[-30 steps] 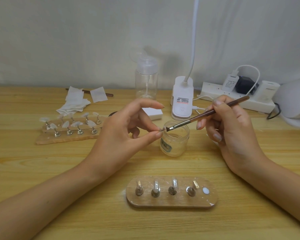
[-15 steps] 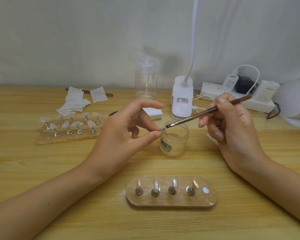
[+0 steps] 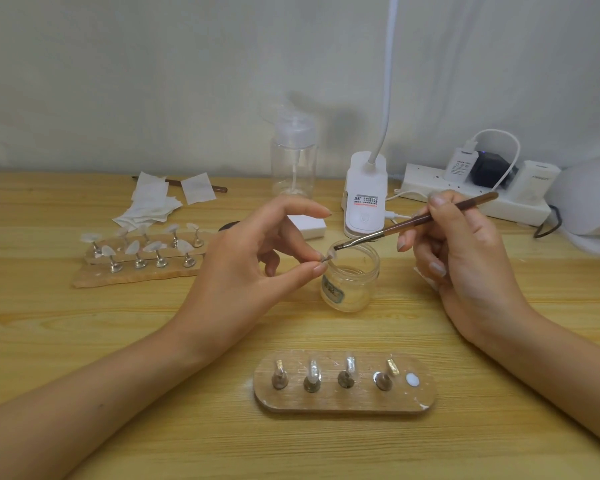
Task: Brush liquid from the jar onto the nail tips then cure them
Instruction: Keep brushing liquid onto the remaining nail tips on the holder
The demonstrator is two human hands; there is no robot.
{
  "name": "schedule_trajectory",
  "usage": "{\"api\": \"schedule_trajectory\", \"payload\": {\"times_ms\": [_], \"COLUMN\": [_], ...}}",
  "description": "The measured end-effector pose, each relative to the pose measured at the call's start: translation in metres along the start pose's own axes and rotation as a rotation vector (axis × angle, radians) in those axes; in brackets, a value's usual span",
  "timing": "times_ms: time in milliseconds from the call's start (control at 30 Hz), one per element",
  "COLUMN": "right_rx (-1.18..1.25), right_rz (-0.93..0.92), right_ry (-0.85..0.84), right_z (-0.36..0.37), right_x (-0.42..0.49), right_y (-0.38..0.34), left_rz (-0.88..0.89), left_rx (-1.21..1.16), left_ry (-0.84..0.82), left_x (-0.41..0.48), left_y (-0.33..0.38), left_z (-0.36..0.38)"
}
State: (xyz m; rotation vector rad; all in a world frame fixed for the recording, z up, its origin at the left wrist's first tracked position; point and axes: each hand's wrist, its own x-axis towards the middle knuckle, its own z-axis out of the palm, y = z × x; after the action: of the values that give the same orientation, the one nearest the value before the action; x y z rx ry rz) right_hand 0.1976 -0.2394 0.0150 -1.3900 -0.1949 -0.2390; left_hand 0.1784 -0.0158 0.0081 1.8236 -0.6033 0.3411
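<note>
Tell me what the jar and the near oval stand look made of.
Jar: clear and glossy, probably glass, maybe hard plastic; you can see through its wall. Oval stand: looks like wood, matt, with visible grain and pale smears.

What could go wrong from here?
1. The left hand pinches the nail tip with fingertips only, at the rim of the open jar. Pressure from the brush could knock it in.
2. The jar stands unheld between the left and right hand; a bump could likely tip it.
3. Excess liquid may run onto the pinching fingers.
</note>
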Motion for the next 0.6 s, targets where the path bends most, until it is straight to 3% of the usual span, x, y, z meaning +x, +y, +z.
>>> {"api": "schedule_trajectory", "payload": {"times_ms": [433, 600], "right_rx": [0.0, 0.013], "right_rz": [-0.017, 0.019], "right_ry": [-0.077, -0.002], "right_z": [0.0052, 0.0035], "right_x": [0.0011, 0.003], "right_y": [-0.0009, 0.0004], "left_rz": [0.006, 0.002], "left_rx": [0.006, 0.004], "left_ry": [-0.003, -0.001], "left_x": [0.0003, 0.0003], "left_y": [-0.0005, -0.0009], "left_z": [-0.0002, -0.0001]}}
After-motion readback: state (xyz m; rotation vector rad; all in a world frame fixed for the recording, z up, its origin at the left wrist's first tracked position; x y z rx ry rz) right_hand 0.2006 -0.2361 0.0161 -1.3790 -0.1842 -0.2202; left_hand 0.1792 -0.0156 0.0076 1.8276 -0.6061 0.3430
